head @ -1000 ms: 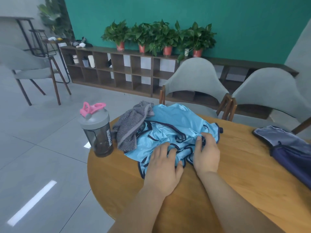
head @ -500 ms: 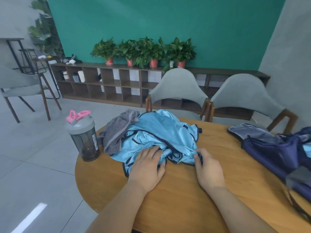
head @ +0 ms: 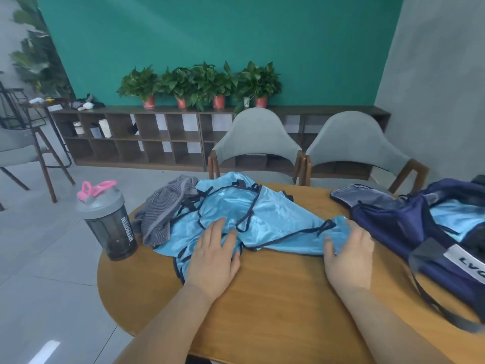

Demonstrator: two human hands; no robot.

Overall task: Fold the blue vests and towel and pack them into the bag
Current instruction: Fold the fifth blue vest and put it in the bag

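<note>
A crumpled heap of shiny light-blue vests [head: 265, 219] with dark trim lies in the middle of the round wooden table [head: 262, 298]. A grey striped towel [head: 165, 208] is bunched against the heap's left side. My left hand [head: 212, 256] lies flat with straight fingers on the near left part of the vests. My right hand [head: 349, 256] grips a corner of one vest, which is stretched out to the right. The open navy bag [head: 409, 222] sits at the table's right edge, with light-blue fabric [head: 456, 216] visible inside it.
A dark shaker bottle [head: 107, 219] with a pink cap stands at the table's left edge. Two grey chairs [head: 257, 137] are pushed in at the far side. A low shelf with potted plants [head: 199, 85] runs along the green wall.
My right hand has pulled a vest corner to the right, toward the bag, stretching the fabric out. My left hand stays pressed on the heap. The view has swung right, showing more of the bag.
</note>
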